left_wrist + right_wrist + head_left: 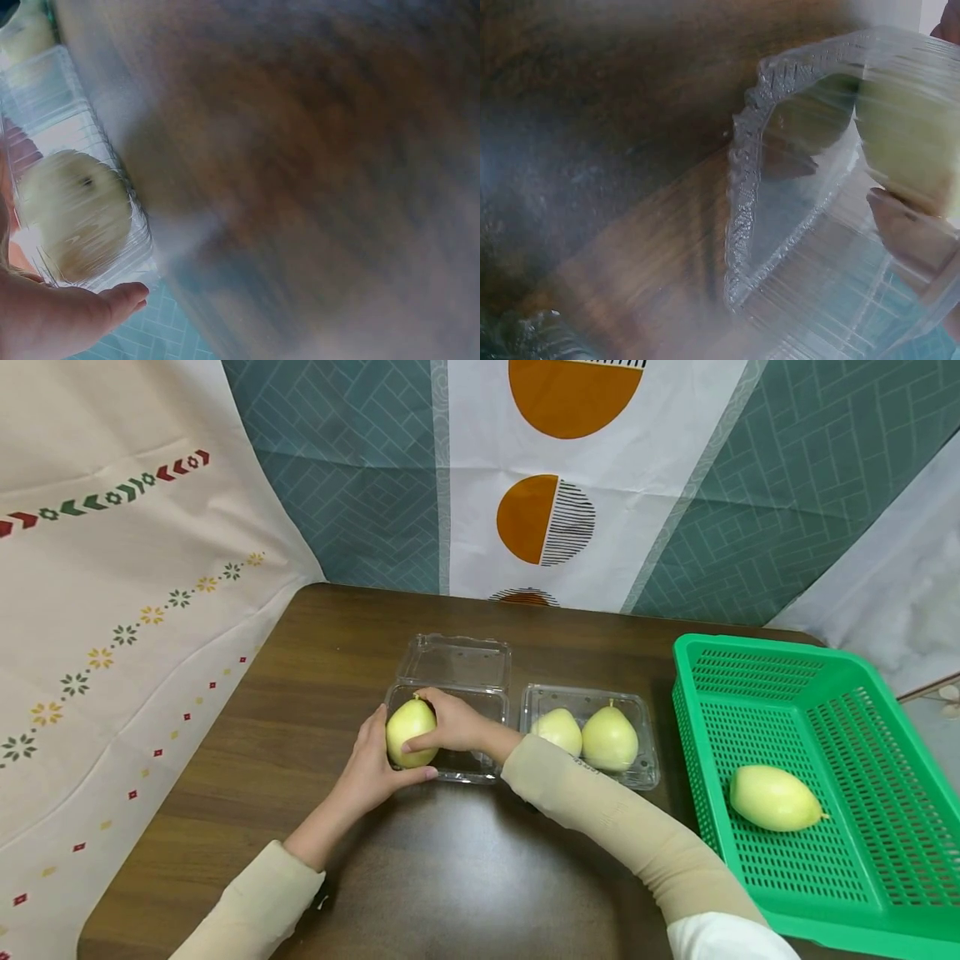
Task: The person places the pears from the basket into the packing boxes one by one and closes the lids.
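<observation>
A pale yellow-green pear (411,732) with a short stem sits at the left end of a clear plastic container (468,777), whose hinged lid (456,662) lies folded back. My right hand (456,723) grips the pear, thumb on the near side and fingers at the top. My left hand (369,777) rests along the container's left side, thumb stretched across its front edge. Through the plastic, the pear (75,214) shows in the left wrist view, beside the straight thumb. The right wrist view shows the container's wall (742,202) and right fingers (907,232) behind it.
A second clear container (647,768) holds two pears (610,739) just right of the first. Farther right, a green plastic basket (705,777) holds one pear (772,797). Patterned cloth (360,485) hangs behind the brown wooden table (465,877).
</observation>
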A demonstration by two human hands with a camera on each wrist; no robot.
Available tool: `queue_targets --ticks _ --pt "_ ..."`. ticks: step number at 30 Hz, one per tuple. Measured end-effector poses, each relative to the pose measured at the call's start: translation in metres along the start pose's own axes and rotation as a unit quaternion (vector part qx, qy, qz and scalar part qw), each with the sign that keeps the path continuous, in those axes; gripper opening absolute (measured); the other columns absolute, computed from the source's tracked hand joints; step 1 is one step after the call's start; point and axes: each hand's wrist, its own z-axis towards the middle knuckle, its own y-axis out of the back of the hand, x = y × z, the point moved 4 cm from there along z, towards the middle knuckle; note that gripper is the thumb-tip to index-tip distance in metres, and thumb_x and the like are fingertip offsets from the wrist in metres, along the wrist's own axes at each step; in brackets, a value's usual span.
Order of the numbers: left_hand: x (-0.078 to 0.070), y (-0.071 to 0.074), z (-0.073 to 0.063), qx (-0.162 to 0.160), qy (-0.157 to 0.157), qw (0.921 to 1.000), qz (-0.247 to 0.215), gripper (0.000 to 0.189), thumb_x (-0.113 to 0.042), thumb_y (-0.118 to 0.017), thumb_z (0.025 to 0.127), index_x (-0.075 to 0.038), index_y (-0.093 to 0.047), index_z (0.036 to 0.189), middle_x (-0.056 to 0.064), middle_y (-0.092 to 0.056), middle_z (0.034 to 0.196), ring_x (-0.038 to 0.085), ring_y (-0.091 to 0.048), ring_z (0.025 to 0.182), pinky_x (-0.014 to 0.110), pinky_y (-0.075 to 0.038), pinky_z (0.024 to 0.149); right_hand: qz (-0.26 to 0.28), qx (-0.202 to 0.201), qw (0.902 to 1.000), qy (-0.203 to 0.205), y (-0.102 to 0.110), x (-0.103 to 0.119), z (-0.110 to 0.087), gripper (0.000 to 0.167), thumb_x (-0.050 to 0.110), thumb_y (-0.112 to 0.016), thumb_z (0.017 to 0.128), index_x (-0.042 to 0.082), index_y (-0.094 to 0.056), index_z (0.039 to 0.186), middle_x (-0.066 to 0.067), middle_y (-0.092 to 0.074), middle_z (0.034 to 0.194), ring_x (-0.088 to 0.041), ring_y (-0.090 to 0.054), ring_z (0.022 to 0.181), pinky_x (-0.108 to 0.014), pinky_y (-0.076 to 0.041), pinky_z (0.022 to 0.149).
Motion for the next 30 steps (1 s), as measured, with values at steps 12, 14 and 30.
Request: queue_targets --ticks 12,14,30 --pt "-0.0036 0.0022 -0.0007 -0.005 -0.004 0.9999 0.010 0.117 -0.037 -0.084 0.071 0.014 -0.009 0.146 0.036 -0.014 0.149 0.051 -0.019 0.137 0.062 -0.028 0.107 -0.034 -0.003 0.9994 0.006 0.0030 0.0025 -0.0011 0.099 0.034 -0.082 0.073 -0.001 -0.028 0.147 -0.016 -0.039 0.147 -0.027 -0.047 0.127 -0.036 -0.045 0.100" --pt "-0.0032 0.0016 -0.0006 -0.003 -0.005 0.9999 0.009 0.117 -0.037 -0.083 0.071 0.014 -0.009 0.146 0.037 -0.014 0.149 0.051 -0.019 0.137 0.062 -0.028 0.107 -0.034 -0.003 0.9994 0.006 0.0030 0.0030 -0.0012 0.099 0.034 -0.082 0.073 -0.001 -0.028 0.147 -0.015 -0.037 0.149 -0.027 -0.044 0.130 -0.037 -0.043 0.103" --pt "-0.0007 0.0002 0.0003 -0.005 -0.006 0.9999 0.013 0.116 -0.037 -0.083 0.072 0.014 -0.009 0.146 0.037 -0.015 0.149 0.051 -0.020 0.137 0.061 -0.029 0.107 -0.036 -0.014 0.9992 0.010 0.0028 0.0063 -0.0045 0.101 0.036 -0.084 0.071 0.002 -0.028 0.148 -0.013 -0.036 0.150 -0.025 -0.041 0.134 -0.039 -0.038 0.107"
